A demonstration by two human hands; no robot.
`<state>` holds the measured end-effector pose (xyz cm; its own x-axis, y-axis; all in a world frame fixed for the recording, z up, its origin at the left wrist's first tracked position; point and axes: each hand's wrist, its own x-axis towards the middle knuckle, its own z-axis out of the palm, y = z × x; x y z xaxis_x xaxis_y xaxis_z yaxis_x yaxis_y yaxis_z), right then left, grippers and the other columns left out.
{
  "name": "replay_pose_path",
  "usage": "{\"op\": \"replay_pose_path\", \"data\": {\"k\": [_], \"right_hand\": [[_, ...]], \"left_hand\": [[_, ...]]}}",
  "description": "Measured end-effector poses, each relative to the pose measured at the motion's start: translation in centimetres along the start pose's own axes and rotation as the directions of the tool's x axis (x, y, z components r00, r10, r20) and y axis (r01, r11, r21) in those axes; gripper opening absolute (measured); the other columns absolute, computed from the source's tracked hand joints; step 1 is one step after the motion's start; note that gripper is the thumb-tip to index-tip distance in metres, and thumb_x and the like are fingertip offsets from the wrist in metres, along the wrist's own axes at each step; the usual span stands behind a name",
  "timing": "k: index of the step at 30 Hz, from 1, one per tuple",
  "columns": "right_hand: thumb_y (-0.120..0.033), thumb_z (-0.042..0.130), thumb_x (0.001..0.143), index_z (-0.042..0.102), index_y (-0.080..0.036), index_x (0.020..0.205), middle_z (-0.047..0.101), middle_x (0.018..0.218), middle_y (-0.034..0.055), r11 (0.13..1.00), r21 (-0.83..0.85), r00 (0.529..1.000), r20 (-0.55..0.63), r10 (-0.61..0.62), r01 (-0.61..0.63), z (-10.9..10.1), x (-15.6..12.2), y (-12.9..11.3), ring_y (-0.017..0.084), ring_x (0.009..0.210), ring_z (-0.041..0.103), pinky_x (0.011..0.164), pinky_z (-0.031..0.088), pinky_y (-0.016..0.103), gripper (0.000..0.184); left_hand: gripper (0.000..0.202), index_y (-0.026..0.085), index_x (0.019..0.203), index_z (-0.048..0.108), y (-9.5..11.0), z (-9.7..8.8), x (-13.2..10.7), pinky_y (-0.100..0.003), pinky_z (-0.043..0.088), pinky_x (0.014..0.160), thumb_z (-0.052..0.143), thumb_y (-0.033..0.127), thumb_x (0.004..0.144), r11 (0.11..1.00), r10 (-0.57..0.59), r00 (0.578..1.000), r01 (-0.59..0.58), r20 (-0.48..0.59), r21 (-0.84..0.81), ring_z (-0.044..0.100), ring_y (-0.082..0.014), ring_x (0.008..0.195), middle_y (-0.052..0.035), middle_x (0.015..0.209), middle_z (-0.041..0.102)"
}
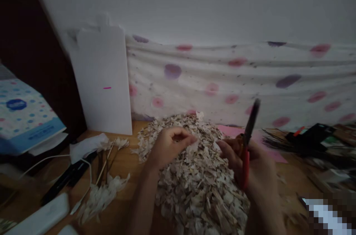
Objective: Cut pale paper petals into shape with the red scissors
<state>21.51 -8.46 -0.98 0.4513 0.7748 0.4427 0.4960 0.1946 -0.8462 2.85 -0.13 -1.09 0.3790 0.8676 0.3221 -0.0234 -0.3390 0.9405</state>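
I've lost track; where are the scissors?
The scissors are right of centre in the head view, held in the right hand near the flake pile.

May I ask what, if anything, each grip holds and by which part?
Right grip: red-handled, dark-bladed scissors, by the handles. Left grip: cannot tell.

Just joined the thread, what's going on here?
A person's right hand holds red-handled scissors, blades up. The left hand is over a heap of pale, petal-like pieces, thumb and forefinger pinched; blur hides whether they grip one. The heap lies on a wooden table, before a spotted cloth.
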Motion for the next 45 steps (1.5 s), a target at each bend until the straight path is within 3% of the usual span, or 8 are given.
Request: {"op": "replay_pose_path", "data": {"k": [4, 11, 20, 24, 29, 35, 39, 45], "right_hand": [[-0.051, 0.080, 0.071, 0.047, -0.022, 0.066, 0.075, 0.083, 0.0077, 0.955, 0.297, 0.987, 0.160, -0.031, -0.018, 1.1, -0.7, -1.3, 0.013, 0.055, 0.060, 0.046, 0.046, 0.022, 0.044], [-0.048, 0.082, 0.071, 0.045, -0.022, 0.071, 0.073, 0.087, 0.0062, 0.886, 0.451, 0.977, 0.214, 0.009, -0.106, 0.5, -1.1, -0.8, 0.016, 0.066, 0.068, 0.055, 0.059, 0.025, 0.045], [-0.042, 0.078, 0.073, 0.043, -0.023, 0.069, 0.068, 0.074, 0.0017, 0.905, 0.423, 0.990, 0.142, -0.014, -0.048, 0.0, -1.0, -1.8, 0.013, 0.060, 0.062, 0.056, 0.055, 0.024, 0.040], [-0.044, 0.081, 0.072, 0.043, -0.022, 0.067, 0.067, 0.073, 0.0007, 0.893, 0.440, 0.977, 0.213, 0.000, -0.095, 0.1, -1.1, -1.7, 0.012, 0.059, 0.061, 0.056, 0.055, 0.023, 0.044], [-0.050, 0.082, 0.070, 0.044, -0.022, 0.067, 0.067, 0.072, 0.0013, 0.902, 0.418, 0.976, 0.218, 0.012, -0.105, 0.2, -1.0, -1.6, 0.013, 0.059, 0.062, 0.055, 0.054, 0.025, 0.047], [-0.040, 0.078, 0.078, 0.046, -0.022, 0.075, 0.066, 0.084, 0.0013, 0.906, 0.421, 0.972, 0.224, -0.073, -0.029, 0.4, -1.0, -0.1, 0.013, 0.068, 0.058, 0.063, 0.049, 0.025, 0.036], [-0.037, 0.074, 0.081, 0.047, -0.022, 0.077, 0.066, 0.086, 0.0015, 0.965, 0.260, 0.955, 0.292, -0.048, -0.030, 0.1, -0.9, 0.8, 0.013, 0.068, 0.053, 0.059, 0.043, 0.025, 0.031], [-0.048, 0.073, 0.080, 0.048, -0.022, 0.073, 0.063, 0.079, 0.0012, 0.964, 0.260, 0.958, 0.288, -0.013, -0.065, 0.7, -0.8, 0.0, 0.015, 0.067, 0.057, 0.060, 0.047, 0.027, 0.037]], "left_hand": [[0.022, 0.017, 0.073, 0.073, 1.0, 1.9, -1.6, -0.022, 0.046, 0.062, 0.077, 0.038, 0.078, 0.999, -0.017, 0.997, 0.020, 0.079, -0.039, 0.061, -0.0121, 0.066, -0.0005, 0.070, 0.070], [0.017, 0.018, 0.079, 0.072, 1.3, 4.2, -2.2, -0.023, 0.054, 0.064, 0.073, 0.035, 0.080, 0.980, 0.028, 0.996, -0.045, -0.090, -0.191, 0.068, -0.0141, 0.069, -0.0016, 0.074, 0.072], [0.012, 0.017, 0.077, 0.071, 1.1, 4.9, -2.1, -0.021, 0.055, 0.066, 0.074, 0.029, 0.079, 0.965, 0.093, 0.989, -0.118, -0.117, -0.235, 0.065, -0.0117, 0.069, -0.0003, 0.077, 0.068], [0.011, 0.017, 0.080, 0.072, 0.8, 4.8, -2.0, -0.021, 0.053, 0.069, 0.072, 0.028, 0.082, 0.968, 0.144, 0.986, -0.159, -0.088, -0.195, 0.064, -0.0127, 0.077, -0.0021, 0.082, 0.067], [0.013, 0.017, 0.082, 0.068, 0.4, 4.5, -1.9, -0.023, 0.052, 0.071, 0.071, 0.030, 0.082, 0.978, 0.086, 0.994, -0.097, -0.068, -0.183, 0.064, -0.0140, 0.077, -0.0016, 0.082, 0.066], [0.012, 0.019, 0.089, 0.068, 0.2, 3.7, -2.1, -0.025, 0.051, 0.075, 0.065, 0.031, 0.089, 0.985, 0.076, 0.992, -0.090, 0.101, 0.147, 0.065, -0.0150, 0.082, -0.0021, 0.087, 0.069], [0.015, 0.021, 0.100, 0.067, 0.4, 3.2, -2.2, -0.026, 0.052, 0.083, 0.068, 0.028, 0.087, 0.984, 0.099, 0.991, -0.111, 0.085, 0.143, 0.067, -0.0153, 0.092, -0.0024, 0.101, 0.071], [0.003, 0.019, 0.085, 0.068, 0.6, 2.6, -1.9, -0.023, 0.050, 0.073, 0.068, 0.022, 0.086, 0.990, 0.085, 0.989, -0.097, 0.117, 0.101, 0.065, -0.0122, 0.077, 0.0006, 0.081, 0.070]]}}
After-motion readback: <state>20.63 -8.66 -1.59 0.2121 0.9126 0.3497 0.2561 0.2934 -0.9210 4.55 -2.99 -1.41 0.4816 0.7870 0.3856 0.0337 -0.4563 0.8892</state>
